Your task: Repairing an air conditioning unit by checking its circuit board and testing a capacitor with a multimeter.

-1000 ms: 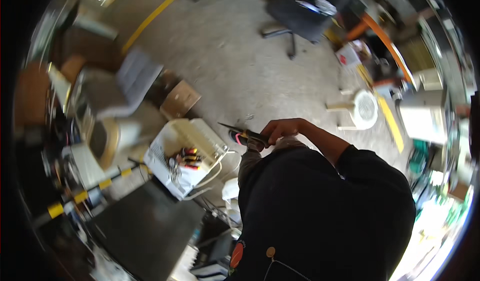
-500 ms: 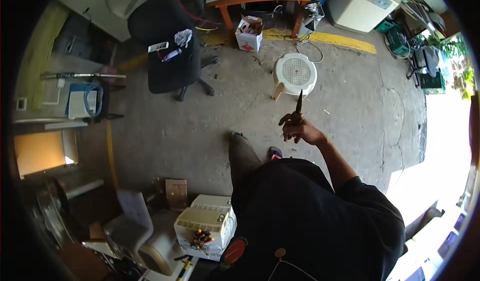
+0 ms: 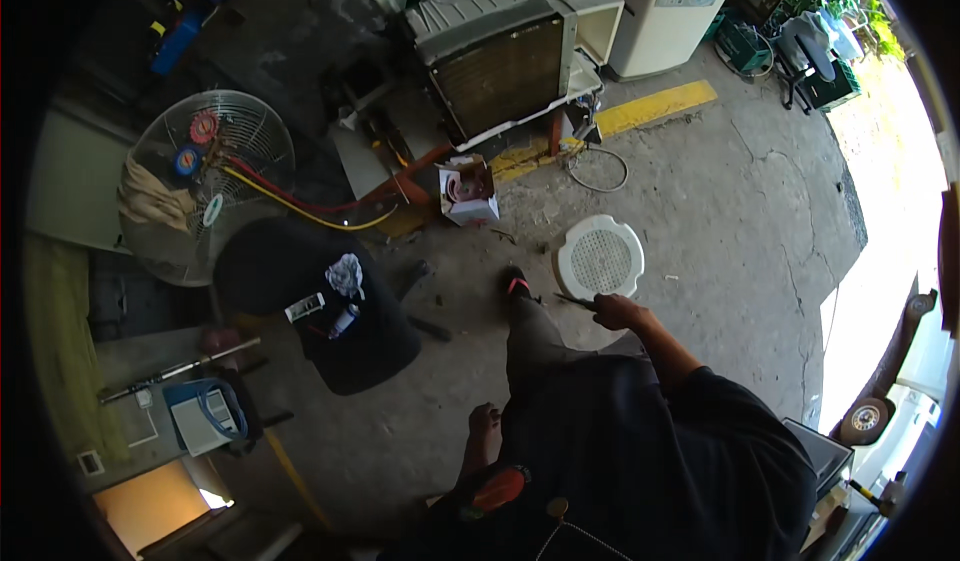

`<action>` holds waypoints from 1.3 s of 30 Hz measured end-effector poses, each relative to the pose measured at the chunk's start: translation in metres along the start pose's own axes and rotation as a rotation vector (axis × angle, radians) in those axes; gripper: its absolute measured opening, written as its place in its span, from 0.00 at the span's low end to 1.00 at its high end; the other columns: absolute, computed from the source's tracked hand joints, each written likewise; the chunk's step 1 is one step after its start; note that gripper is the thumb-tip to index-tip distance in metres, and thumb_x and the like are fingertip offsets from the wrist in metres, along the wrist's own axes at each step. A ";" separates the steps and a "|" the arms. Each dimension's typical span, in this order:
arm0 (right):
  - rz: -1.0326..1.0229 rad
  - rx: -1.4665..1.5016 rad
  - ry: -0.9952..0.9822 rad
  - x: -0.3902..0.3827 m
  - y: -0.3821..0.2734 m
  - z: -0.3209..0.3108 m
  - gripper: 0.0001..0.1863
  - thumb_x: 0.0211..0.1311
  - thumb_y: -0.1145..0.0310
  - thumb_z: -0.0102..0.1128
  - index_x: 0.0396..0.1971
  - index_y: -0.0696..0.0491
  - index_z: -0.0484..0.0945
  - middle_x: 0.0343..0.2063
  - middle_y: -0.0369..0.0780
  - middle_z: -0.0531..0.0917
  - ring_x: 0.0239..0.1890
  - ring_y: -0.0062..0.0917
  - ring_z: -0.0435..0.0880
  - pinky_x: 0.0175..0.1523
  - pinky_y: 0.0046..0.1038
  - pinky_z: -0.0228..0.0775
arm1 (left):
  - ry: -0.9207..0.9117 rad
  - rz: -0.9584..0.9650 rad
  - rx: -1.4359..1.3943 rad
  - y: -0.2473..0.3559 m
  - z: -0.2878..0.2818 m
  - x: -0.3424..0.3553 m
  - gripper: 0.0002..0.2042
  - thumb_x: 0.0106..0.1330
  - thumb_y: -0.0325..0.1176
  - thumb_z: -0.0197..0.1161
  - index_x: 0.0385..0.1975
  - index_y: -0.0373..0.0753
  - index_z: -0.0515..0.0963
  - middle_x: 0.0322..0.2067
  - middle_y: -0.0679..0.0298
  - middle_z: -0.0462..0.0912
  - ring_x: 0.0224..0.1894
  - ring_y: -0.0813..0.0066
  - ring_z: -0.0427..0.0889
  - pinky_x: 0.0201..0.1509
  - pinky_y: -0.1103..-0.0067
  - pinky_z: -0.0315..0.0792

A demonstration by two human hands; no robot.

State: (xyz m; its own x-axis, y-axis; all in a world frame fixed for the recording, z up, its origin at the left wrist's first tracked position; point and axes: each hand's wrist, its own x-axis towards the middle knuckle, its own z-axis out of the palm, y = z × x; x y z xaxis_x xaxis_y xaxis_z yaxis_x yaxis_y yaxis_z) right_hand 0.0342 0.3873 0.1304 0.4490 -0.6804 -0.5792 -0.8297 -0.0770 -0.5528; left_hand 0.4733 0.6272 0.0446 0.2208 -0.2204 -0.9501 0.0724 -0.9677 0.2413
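concrete (image 3: 715,211) spreads beyond stool rim (image 3: 638,257); right hand (image 3: 619,311) clenches slim tool (image 3: 574,301), left hand (image 3: 485,419) fingers unclear.

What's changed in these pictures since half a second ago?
The person has moved closer to the round white plastic stool. The bare right hand has turned its slim dark pointed tool from forward to leftward, and keeps hold of it. The bare left hand has come into view. The stool and the black office chair stayed put.
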 end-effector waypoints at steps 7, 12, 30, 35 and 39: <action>0.180 0.159 0.217 0.052 0.071 -0.079 0.18 0.62 0.71 0.57 0.50 0.57 0.86 0.41 0.59 0.88 0.48 0.56 0.88 0.53 0.52 0.79 | -0.234 0.392 -0.198 0.320 0.038 0.013 0.12 0.82 0.40 0.55 0.46 0.37 0.79 0.39 0.62 0.85 0.34 0.74 0.83 0.38 0.74 0.76; 0.155 0.103 0.250 0.104 0.151 -0.137 0.15 0.63 0.68 0.59 0.46 0.58 0.86 0.39 0.57 0.89 0.45 0.52 0.90 0.51 0.48 0.81 | -0.235 0.466 -0.158 0.383 0.121 0.013 0.10 0.81 0.36 0.57 0.45 0.37 0.81 0.35 0.63 0.85 0.27 0.78 0.80 0.32 0.77 0.72; 0.257 0.169 0.215 0.276 0.384 -0.221 0.19 0.59 0.71 0.59 0.50 0.61 0.79 0.47 0.58 0.88 0.54 0.54 0.87 0.58 0.54 0.78 | 0.316 0.235 0.836 0.431 0.364 0.076 0.65 0.51 0.63 0.81 0.84 0.50 0.45 0.75 0.29 0.55 0.73 0.23 0.64 0.74 0.45 0.66; 0.384 0.213 0.642 0.304 0.384 -0.169 0.22 0.55 0.73 0.65 0.52 0.53 0.80 0.46 0.47 0.86 0.54 0.46 0.85 0.55 0.48 0.73 | 0.422 0.368 0.907 0.434 0.370 0.158 0.65 0.51 0.61 0.82 0.84 0.50 0.44 0.72 0.25 0.59 0.70 0.23 0.69 0.70 0.44 0.68; 0.145 -0.016 0.436 0.302 0.356 -0.176 0.16 0.54 0.71 0.67 0.45 0.49 0.84 0.42 0.41 0.87 0.55 0.37 0.84 0.60 0.40 0.68 | 0.503 0.347 0.906 0.440 0.391 0.178 0.63 0.53 0.61 0.81 0.84 0.50 0.44 0.69 0.28 0.63 0.67 0.25 0.72 0.68 0.46 0.71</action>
State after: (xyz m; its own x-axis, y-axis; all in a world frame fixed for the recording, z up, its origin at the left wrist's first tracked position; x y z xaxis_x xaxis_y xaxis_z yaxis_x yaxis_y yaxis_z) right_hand -0.1840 0.0262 -0.1364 0.1491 -0.9279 -0.3417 -0.8802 0.0330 -0.4735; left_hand 0.1640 0.1147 -0.0958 0.4782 -0.6233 -0.6188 -0.7681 -0.6384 0.0495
